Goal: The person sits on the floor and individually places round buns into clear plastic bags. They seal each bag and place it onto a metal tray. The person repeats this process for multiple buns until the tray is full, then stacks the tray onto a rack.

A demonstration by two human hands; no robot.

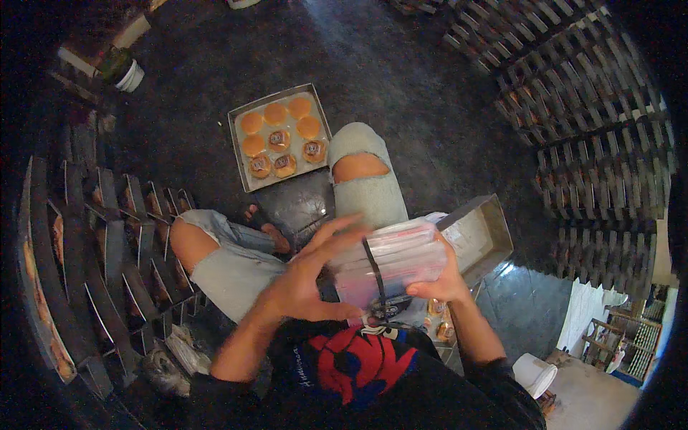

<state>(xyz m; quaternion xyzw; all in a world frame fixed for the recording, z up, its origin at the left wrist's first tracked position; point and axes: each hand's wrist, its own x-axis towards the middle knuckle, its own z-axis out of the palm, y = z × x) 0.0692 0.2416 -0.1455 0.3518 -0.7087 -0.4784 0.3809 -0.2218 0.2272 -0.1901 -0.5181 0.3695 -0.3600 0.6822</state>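
Observation:
A thick bundle of clear plastic packaging bags (408, 252) with pinkish-red edges, crossed by a black band (374, 269), is over my lap. My right hand (443, 277) grips its right end, thumb on the near side. At the left end, my left hand (301, 285) spreads its fingers and thumb around the bundle; the fingers are blurred, and I cannot tell whether they touch it. On the floor ahead, a shallow tray (236, 153) carries several round golden buns (275, 114), some plain and some in printed clear wrappers (285, 165).
An open box-like tray (486, 234) sits right of my knee (360, 166). Wrapped buns (438, 317) show below my right wrist. Stacked dark trays (134, 242) stand close on the left, with more stacks (591, 161) at right. A white bucket (532, 373) stands lower right.

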